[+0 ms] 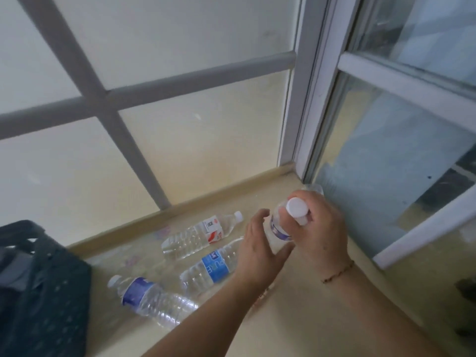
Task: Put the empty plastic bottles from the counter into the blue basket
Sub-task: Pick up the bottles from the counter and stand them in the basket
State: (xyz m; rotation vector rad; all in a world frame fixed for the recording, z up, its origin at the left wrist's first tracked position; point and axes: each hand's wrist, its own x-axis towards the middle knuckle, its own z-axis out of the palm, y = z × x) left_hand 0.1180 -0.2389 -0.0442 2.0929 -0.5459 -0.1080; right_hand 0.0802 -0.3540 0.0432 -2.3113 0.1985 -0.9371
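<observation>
Bottles lie on the desk at lower centre: a red-labelled bottle nearest the window, a blue-labelled bottle below it, and a purple-labelled bottle lower left. My right hand grips a fourth bottle by its white-capped neck, right of centre. My left hand is open, fingers spread, beside that bottle's body. The blue basket stands at the lower left edge

My head camera looks down and forward, close over the desk, toward the window corner.
</observation>
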